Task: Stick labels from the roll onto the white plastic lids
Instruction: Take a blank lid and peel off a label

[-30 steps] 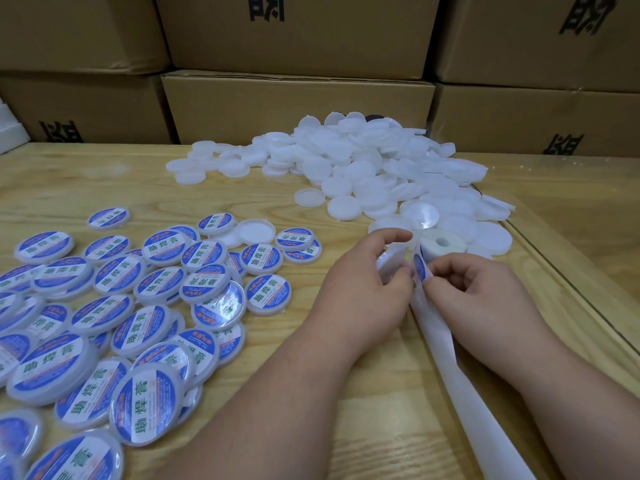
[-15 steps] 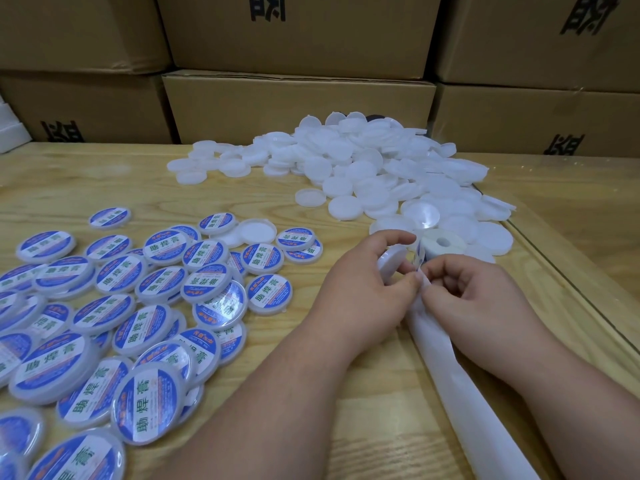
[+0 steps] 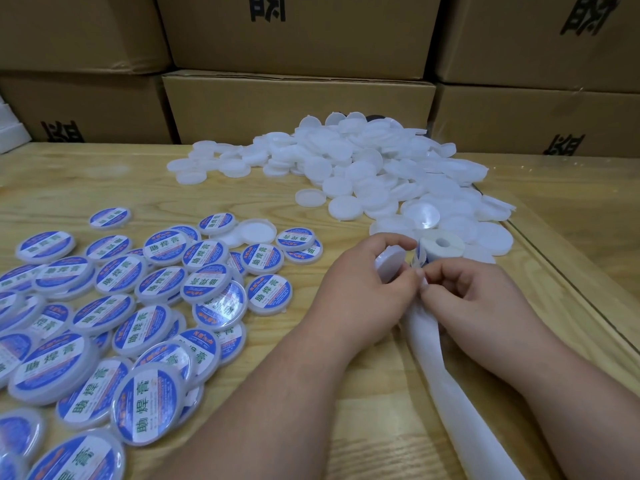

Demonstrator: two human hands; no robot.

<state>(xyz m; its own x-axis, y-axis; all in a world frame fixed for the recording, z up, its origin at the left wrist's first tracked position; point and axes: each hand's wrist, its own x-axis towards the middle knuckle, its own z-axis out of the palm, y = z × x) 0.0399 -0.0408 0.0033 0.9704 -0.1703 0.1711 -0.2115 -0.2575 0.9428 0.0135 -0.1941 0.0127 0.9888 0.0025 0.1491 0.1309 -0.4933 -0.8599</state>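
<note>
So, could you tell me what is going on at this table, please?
A person is labelling white lids. The left hand holds a plain lid on edge, while the right hand pinches the strip by the label roll. A label does not seem to be on this lid yet. Finished labelled lids lie at left; the unlabelled pile sits behind.

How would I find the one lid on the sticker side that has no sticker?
Start at the spread of blue-labelled lids on the left of the wooden table. Go to its far edge, toward the boxes. There lies one bare lid, open side up, plain white among blue ones.
</note>
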